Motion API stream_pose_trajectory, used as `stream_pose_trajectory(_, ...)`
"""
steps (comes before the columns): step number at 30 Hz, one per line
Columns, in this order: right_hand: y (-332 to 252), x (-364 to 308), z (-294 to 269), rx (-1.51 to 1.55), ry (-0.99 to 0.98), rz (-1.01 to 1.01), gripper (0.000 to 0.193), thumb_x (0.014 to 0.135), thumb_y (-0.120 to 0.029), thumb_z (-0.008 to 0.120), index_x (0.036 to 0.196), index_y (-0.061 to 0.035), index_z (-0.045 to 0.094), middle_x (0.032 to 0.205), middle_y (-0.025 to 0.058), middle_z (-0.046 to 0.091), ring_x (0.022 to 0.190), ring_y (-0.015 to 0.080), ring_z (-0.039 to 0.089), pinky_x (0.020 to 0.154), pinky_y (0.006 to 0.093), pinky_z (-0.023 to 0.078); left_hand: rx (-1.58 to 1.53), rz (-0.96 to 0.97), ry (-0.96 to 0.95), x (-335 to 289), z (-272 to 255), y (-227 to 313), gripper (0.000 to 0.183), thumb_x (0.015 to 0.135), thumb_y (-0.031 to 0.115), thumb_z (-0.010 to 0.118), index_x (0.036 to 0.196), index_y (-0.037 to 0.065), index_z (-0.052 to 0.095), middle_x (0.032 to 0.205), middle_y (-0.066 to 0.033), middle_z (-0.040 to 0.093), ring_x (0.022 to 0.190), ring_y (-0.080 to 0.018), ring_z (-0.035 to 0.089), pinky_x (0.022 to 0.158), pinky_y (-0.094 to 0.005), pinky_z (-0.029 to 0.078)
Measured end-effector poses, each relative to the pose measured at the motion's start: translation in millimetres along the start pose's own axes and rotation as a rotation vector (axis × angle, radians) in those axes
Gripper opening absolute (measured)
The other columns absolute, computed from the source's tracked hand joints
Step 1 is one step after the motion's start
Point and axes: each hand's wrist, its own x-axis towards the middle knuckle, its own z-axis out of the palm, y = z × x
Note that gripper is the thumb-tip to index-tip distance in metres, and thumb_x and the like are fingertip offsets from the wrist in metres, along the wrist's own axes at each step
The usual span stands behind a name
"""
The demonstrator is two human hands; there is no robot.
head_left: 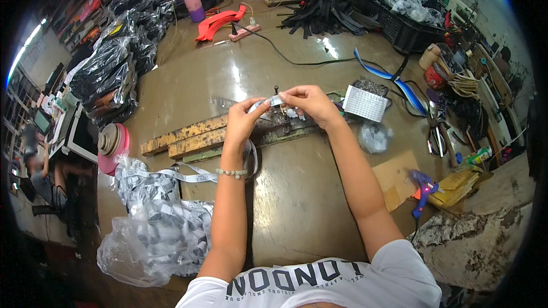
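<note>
Both my hands pinched shut on a pale strip (276, 101), thumb and fingertips each side; left hand (244, 115) at its left end, right hand (308, 104) at its right. Strip sits mid-table, above long worn bars (200, 137) running crosswise under my hands. Small dark upright pin (276, 89) just beyond the strip.

Room: smooth, shiny brown tabletop (308, 199) between my forearms, and a wide stretch past the bars up to a black cable (297, 61). Left is tight: pink round disc (119, 157) near the bar ends, crinkly clear bag (142, 245) full of pale printed tape along my left forearm. Flat pale ribbon (197, 178) runs from that heap to behind my left wrist; can't tell if it joins the strip. Right: white gridded box (365, 104) near my right wrist, see-through round bundle (375, 137) just below it, flat brown cardboard (394, 174) beside my forearm, blue glue gun (422, 191) farther right by the table edge, metal scissors (437, 138) above it. Far left, glossy black plastic-wrapped stacks (108, 80); far side, curved red-orange pieces (220, 23), stiff-looking.
</note>
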Motion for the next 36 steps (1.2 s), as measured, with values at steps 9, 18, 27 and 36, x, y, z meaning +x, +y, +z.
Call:
stream_pose_trajectory(9, 18, 6, -2, -0.197, 0.071, 0.008, 0.032, 0.085, -0.036, 0.059, 0.092, -0.0050, 0.065, 0.072, -0.0044, 0.058, 0.057, 0.0024, 0.042, 0.048, 0.0177, 0.030, -0.041, -0.102, -0.029, 9, -4, -21, 0.019, 0.079, 0.017, 0.067, 0.090, 0.001, 0.067, 0.067, 0.0052, 0.060, 0.047, 0.0009, 0.032, 0.042, -0.0169, 0.022)
stream_pose_trajectory(18, 29, 9, -3, -0.168, 0.082, -0.012, 0.024, 0.082, -0.026, 0.064, 0.090, -0.0032, 0.066, 0.071, -0.0033, 0.057, 0.060, 0.0031, 0.043, 0.050, 0.0188, 0.031, 0.017, -0.116, -0.051, 5, -2, -13, 0.022, 0.080, 0.017, 0.066, 0.091, -0.002, 0.066, 0.075, -0.0001, 0.064, 0.063, -0.0026, 0.048, 0.058, -0.0167, 0.037)
stream_pose_trajectory(27, 40, 13, -2, -0.183, 0.125, -0.004, 0.023, 0.078, -0.019, 0.066, 0.083, 0.0032, 0.065, 0.071, 0.0044, 0.061, 0.064, 0.0094, 0.053, 0.059, 0.0234, 0.041, 0.075, -0.041, -0.027, 10, 0, -26, 0.023, 0.079, 0.015, 0.066, 0.092, -0.004, 0.066, 0.076, -0.0033, 0.066, 0.066, -0.0060, 0.055, 0.062, -0.0194, 0.043)
stream_pose_trajectory(36, 54, 17, -4, -0.212, 0.118, 0.028, 0.024, 0.077, -0.019, 0.067, 0.082, 0.0044, 0.065, 0.069, 0.0048, 0.061, 0.063, 0.0096, 0.053, 0.058, 0.0240, 0.042, 0.217, -0.013, 0.000, 12, 0, -35, 0.023, 0.077, 0.017, 0.067, 0.089, -0.003, 0.067, 0.070, -0.0040, 0.065, 0.061, -0.0073, 0.055, 0.058, -0.0214, 0.043)
